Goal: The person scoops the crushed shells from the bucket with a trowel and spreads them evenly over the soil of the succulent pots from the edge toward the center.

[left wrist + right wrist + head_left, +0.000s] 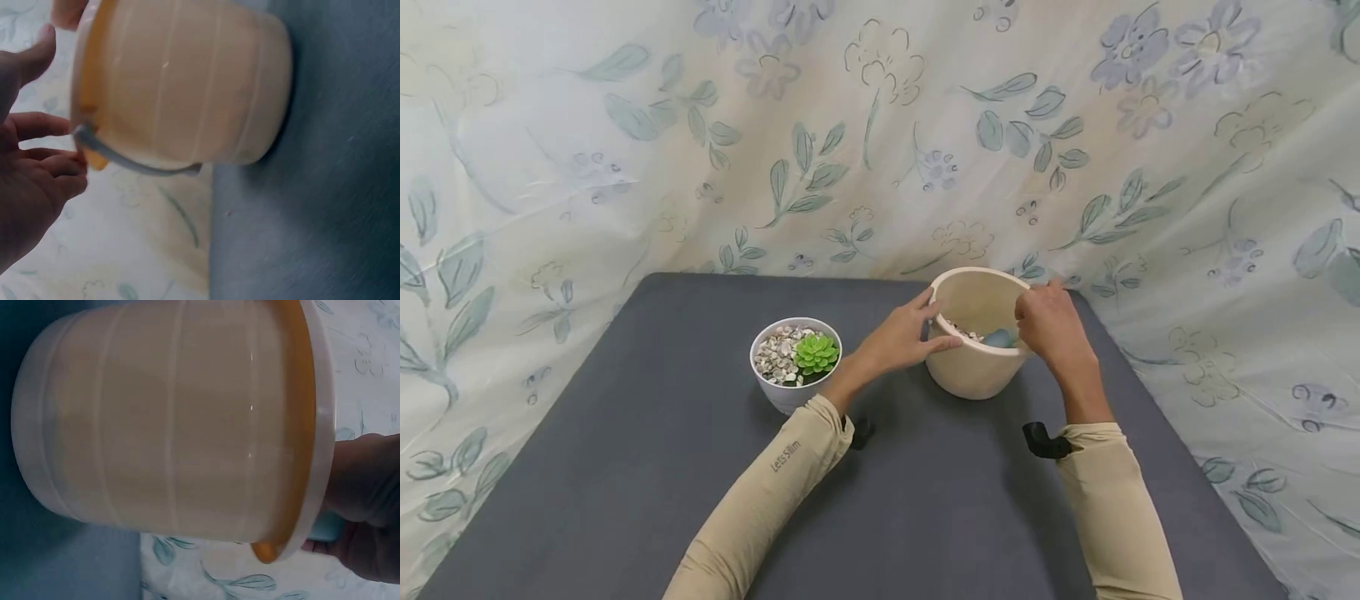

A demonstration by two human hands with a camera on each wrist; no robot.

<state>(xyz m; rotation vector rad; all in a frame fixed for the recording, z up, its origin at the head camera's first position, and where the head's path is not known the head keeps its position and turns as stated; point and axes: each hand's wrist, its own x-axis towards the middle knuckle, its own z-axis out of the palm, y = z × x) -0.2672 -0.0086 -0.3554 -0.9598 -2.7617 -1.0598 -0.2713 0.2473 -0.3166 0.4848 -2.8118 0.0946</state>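
Note:
A cream bucket (967, 375) stands upright towards the back right of the table, some pebbles (966, 332) visible inside. With thumb and fingers spread, my left hand (901, 335) rests at its left rim; in the left wrist view the fingertips touch the rim beside the grey handle (137, 165) and the thumb stands apart. Over the right rim, my right hand (1051, 327) curls round a blue-green tool, perhaps a scoop (1000, 337), whose lower part is inside the bucket. The bucket wall hides that tool's end in both wrist views.
A white pot (786, 400) holding pale pebbles (775, 354) and a green succulent (816, 353) stands left of the bucket, close to my left forearm. Flowered cloth (850, 150) hangs behind the dark grey table (587, 467) and along its sides.

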